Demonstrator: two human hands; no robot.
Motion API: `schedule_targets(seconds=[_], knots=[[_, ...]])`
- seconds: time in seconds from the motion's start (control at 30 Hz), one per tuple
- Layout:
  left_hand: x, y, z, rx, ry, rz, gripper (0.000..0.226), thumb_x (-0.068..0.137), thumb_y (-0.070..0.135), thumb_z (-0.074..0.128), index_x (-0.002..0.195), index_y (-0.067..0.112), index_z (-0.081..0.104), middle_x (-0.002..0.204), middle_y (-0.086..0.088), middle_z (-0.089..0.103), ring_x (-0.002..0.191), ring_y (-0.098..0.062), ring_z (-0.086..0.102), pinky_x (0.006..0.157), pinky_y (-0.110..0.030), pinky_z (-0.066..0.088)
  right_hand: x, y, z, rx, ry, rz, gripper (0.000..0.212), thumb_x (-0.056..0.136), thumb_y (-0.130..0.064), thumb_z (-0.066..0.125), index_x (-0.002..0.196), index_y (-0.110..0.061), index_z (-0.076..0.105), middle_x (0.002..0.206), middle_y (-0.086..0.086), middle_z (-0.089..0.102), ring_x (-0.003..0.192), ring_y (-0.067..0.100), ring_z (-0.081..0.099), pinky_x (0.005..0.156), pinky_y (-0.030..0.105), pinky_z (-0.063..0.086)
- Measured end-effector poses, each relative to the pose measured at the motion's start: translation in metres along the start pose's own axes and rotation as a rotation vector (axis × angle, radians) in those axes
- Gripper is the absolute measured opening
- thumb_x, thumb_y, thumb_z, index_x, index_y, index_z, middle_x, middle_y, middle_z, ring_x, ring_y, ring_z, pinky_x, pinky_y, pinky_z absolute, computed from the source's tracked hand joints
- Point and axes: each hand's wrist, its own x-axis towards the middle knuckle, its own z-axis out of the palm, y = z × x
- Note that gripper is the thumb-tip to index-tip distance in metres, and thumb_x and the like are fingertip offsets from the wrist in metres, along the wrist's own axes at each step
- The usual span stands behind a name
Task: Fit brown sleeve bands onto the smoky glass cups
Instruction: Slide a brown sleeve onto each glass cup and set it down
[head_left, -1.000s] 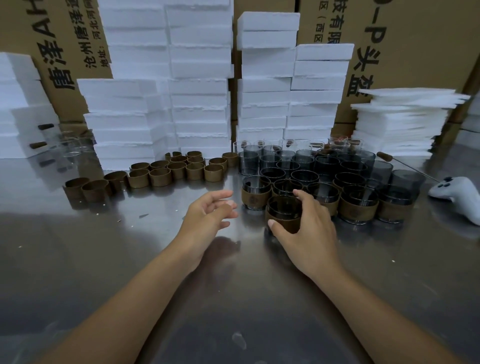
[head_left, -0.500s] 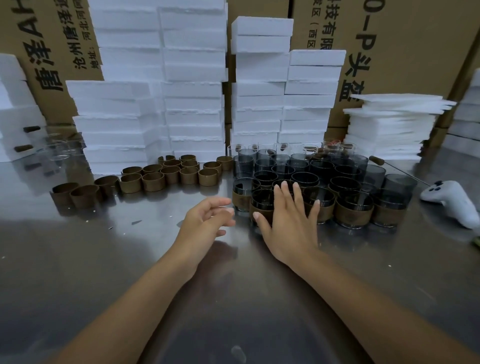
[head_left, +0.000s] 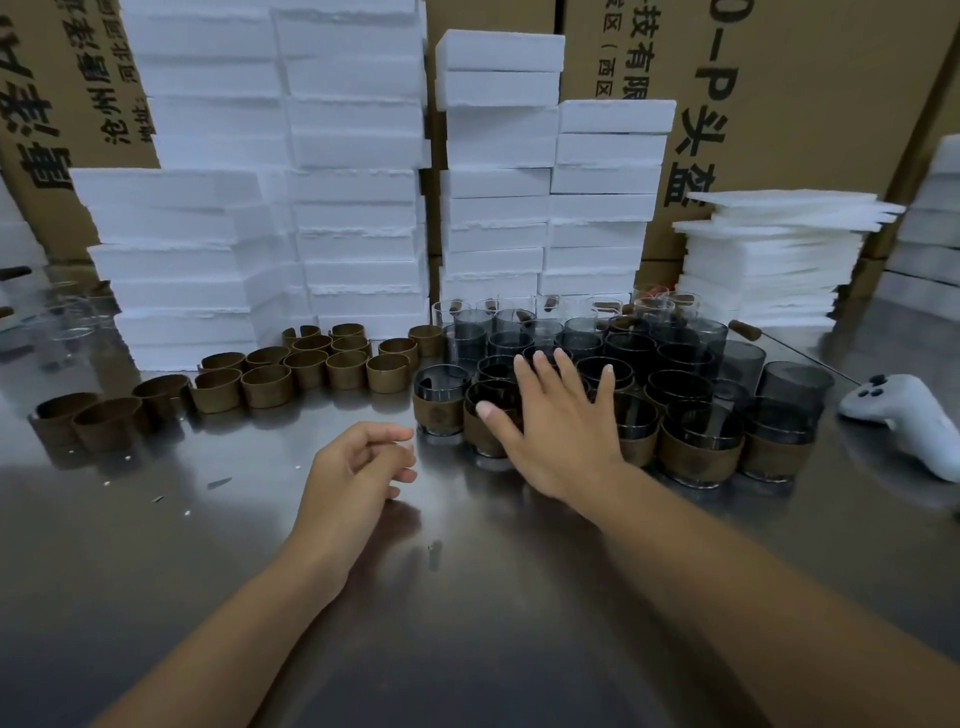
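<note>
Several smoky glass cups (head_left: 628, 348) stand packed together at the middle right of the steel table (head_left: 467, 597). The front row wears brown sleeve bands, such as one cup (head_left: 440, 400) at the left end and another (head_left: 701, 447) further right. My right hand (head_left: 558, 421) hovers over the front cups with fingers straight and spread, holding nothing. A banded cup (head_left: 485, 421) sits under its thumb. My left hand (head_left: 358, 467) rests low over the table, fingers loosely curled and empty. Several loose brown sleeve bands (head_left: 306, 366) stand in rows to the left.
Stacks of white foam blocks (head_left: 353, 208) and thin foam sheets (head_left: 769, 260) line the back, with cardboard boxes (head_left: 779, 78) behind. A white game controller (head_left: 904, 421) lies at the right. Clear glasses (head_left: 72, 322) stand far left. Small debris dots the table.
My right hand let go of the banded cup it had set among the front row, opened flat and lifted over the cups. My left hand curled slightly and stayed near the same spot.
</note>
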Motion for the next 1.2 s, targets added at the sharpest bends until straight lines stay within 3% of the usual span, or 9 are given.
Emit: schedule_targets(seconds=[0.13, 0.23, 0.37, 0.47, 0.67, 0.8, 0.97, 1.07, 1.2], knots=[[0.003, -0.003, 0.000, -0.001, -0.001, 0.011, 0.018, 0.090, 0.002, 0.057, 0.089, 0.017, 0.068, 0.071, 0.000, 0.067, 0.065, -0.006, 0.064, 0.067, -0.026, 0.048, 0.020, 0.032, -0.023, 0.238, 0.253, 0.151, 0.050, 0.099, -0.050, 0.030, 0.132, -0.017, 0.049, 0.136, 0.008, 0.052, 0.132, 0.026, 0.040, 0.111, 0.053, 0.020], [0.005, -0.006, 0.000, 0.001, -0.013, 0.013, 0.017, 0.088, 0.002, 0.058, 0.088, 0.016, 0.068, 0.068, 0.001, 0.067, 0.067, -0.009, 0.064, 0.068, -0.028, 0.048, 0.037, 0.068, -0.037, 0.272, 0.214, 0.348, 0.037, 0.098, -0.034, 0.041, 0.125, -0.013, 0.056, 0.128, 0.013, 0.055, 0.120, 0.032, 0.048, 0.103, 0.048, 0.038], [0.007, -0.007, 0.000, 0.001, -0.027, 0.022, 0.018, 0.087, 0.002, 0.059, 0.087, 0.017, 0.069, 0.068, 0.002, 0.068, 0.067, -0.008, 0.064, 0.068, -0.028, 0.048, 0.047, 0.111, -0.041, 0.105, -0.016, 0.524, 0.036, 0.093, -0.033, 0.047, 0.111, -0.006, 0.064, 0.131, 0.023, 0.051, 0.122, 0.041, 0.044, 0.102, 0.049, 0.041], [0.007, -0.007, 0.000, 0.000, -0.032, 0.029, 0.019, 0.087, 0.002, 0.059, 0.087, 0.018, 0.069, 0.068, 0.002, 0.068, 0.066, -0.006, 0.064, 0.069, -0.027, 0.046, 0.054, 0.121, -0.038, 0.114, -0.139, 0.576, 0.042, 0.094, -0.036, 0.047, 0.115, -0.002, 0.060, 0.133, 0.025, 0.049, 0.121, 0.041, 0.046, 0.102, 0.047, 0.042], [0.006, -0.007, -0.001, -0.004, -0.032, 0.037, 0.019, 0.088, 0.002, 0.058, 0.086, 0.018, 0.069, 0.069, 0.001, 0.069, 0.067, -0.007, 0.064, 0.070, -0.028, 0.048, 0.061, 0.117, -0.038, 0.216, -0.079, 0.671, 0.033, 0.089, -0.023, 0.059, 0.111, 0.001, 0.056, 0.118, 0.024, 0.056, 0.108, 0.038, 0.057, 0.077, 0.039, 0.045], [0.007, -0.008, -0.001, -0.029, -0.023, 0.024, 0.020, 0.088, 0.002, 0.058, 0.086, 0.018, 0.069, 0.068, 0.002, 0.068, 0.066, -0.007, 0.064, 0.069, -0.029, 0.048, 0.060, 0.117, -0.037, 0.233, -0.020, 0.667, 0.016, 0.091, -0.015, 0.060, 0.090, 0.001, 0.056, 0.090, 0.017, 0.058, 0.081, 0.031, 0.057, 0.058, 0.031, 0.041], [0.009, -0.007, -0.003, -0.117, 0.010, -0.017, 0.019, 0.088, 0.002, 0.057, 0.086, 0.016, 0.069, 0.065, 0.006, 0.067, 0.065, -0.008, 0.064, 0.068, -0.028, 0.048, 0.050, 0.112, -0.042, 0.243, 0.119, 0.603, 0.024, 0.095, -0.021, 0.058, 0.106, -0.001, 0.063, 0.105, 0.020, 0.064, 0.099, 0.035, 0.059, 0.077, 0.037, 0.050], [0.008, -0.005, -0.004, -0.129, 0.024, -0.025, 0.018, 0.089, 0.001, 0.056, 0.089, 0.015, 0.069, 0.065, 0.005, 0.067, 0.068, -0.012, 0.064, 0.069, -0.028, 0.048, 0.041, 0.101, -0.051, 0.134, 0.278, 0.446, 0.017, 0.096, -0.018, 0.055, 0.106, -0.005, 0.058, 0.105, 0.019, 0.062, 0.107, 0.037, 0.052, 0.070, 0.037, 0.043], [0.002, 0.000, -0.003, -0.127, 0.034, -0.014, 0.018, 0.090, 0.000, 0.055, 0.090, 0.014, 0.066, 0.071, -0.001, 0.065, 0.072, -0.016, 0.062, 0.068, -0.028, 0.047, 0.023, 0.070, -0.075, 0.169, 0.445, 0.124, 0.012, 0.098, -0.020, 0.052, 0.101, -0.009, 0.056, 0.086, 0.009, 0.057, 0.099, 0.032, 0.049, 0.066, 0.034, 0.035]])
